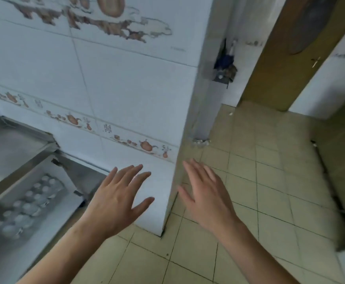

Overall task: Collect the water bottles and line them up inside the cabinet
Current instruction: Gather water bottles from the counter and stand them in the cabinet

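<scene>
Several water bottles stand packed together in rows inside the open cabinet at the lower left; only their white caps show, blurred. My left hand hovers with fingers spread in front of the white tiled wall, to the right of the cabinet and holding nothing. My right hand is also spread and empty, held out over the beige floor tiles past the wall corner.
A steel countertop lies above the cabinet. The white tiled wall ends at a corner in mid-frame. Beige tiled floor stretches right toward a brown door. A dark edge runs along the far right.
</scene>
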